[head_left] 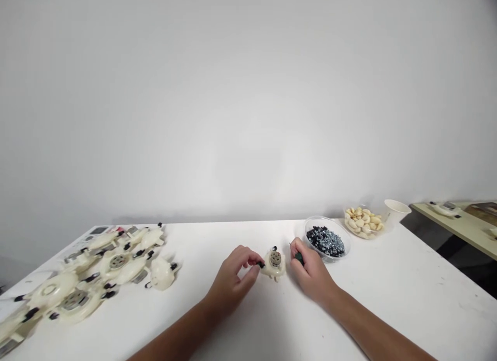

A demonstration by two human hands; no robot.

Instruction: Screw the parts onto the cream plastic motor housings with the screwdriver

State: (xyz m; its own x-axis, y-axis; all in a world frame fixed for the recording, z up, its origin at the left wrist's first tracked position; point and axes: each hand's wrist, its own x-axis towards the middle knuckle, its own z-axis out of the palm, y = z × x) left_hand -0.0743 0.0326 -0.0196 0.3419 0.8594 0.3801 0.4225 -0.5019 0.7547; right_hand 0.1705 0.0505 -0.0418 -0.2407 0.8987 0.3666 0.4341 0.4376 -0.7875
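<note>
A small cream plastic toy body (272, 272) lies on the white table with a round brown disc with holes on its upper face. Black knobs stick out at its top and left side. The thumb and fingers of my left hand (237, 273) pinch the black knob on the left. To the right of the toy, my right hand (308, 268) is closed around a green-handled tool (298, 258). A thin tip shows above the fist, so it looks like a screwdriver; most of it is hidden. The tool is apart from the toy.
Many similar toy bodies (116, 262) are heaped on the left. A clear bowl (347, 237) with black parts and screws stands right, beside a clear container of cream pieces (363, 222) and a white cup (396, 211). Another toy (446, 209) sits on a side shelf (462, 229).
</note>
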